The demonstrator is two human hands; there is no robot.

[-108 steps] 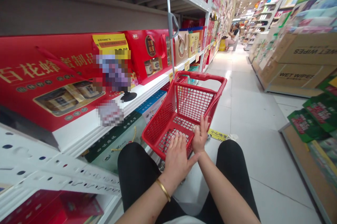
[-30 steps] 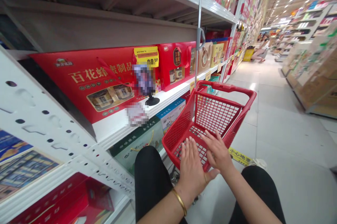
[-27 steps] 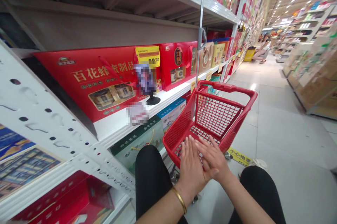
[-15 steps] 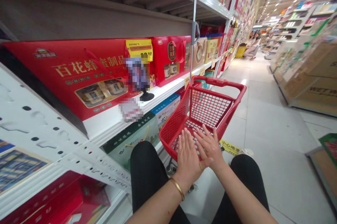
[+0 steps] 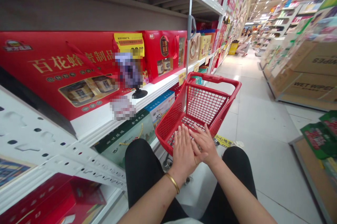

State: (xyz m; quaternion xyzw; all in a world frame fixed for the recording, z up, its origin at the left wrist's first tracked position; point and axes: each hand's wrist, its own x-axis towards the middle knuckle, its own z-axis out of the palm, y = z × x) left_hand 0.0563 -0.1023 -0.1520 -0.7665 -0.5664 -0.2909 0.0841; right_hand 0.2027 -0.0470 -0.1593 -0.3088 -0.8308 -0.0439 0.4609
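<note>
My left hand (image 5: 184, 152) is stretched out flat, palm down, with a gold bangle (image 5: 173, 182) on its wrist. Beside it my right hand (image 5: 206, 145) lies with fingers extended, partly against the left hand near the thumb. Neither hand holds anything. Both are over the near end of a red shopping basket cart (image 5: 207, 99), between my knees in black trousers. The cart's grid bottom and far wall show past my fingertips; I cannot tell whether the fingers touch it.
On the left, a white shelf (image 5: 102, 120) bears a red honey gift box (image 5: 52, 59) and another red box (image 5: 164, 54). A thin metal pole (image 5: 190, 3) rises behind the cart. Cartons (image 5: 313, 83) stand across the aisle, and a person sits farther down it.
The view has shifted slightly to the right, so shelf and cart sit farther left. My hands stay flat together, moving only slightly, the fingers a little closer.
</note>
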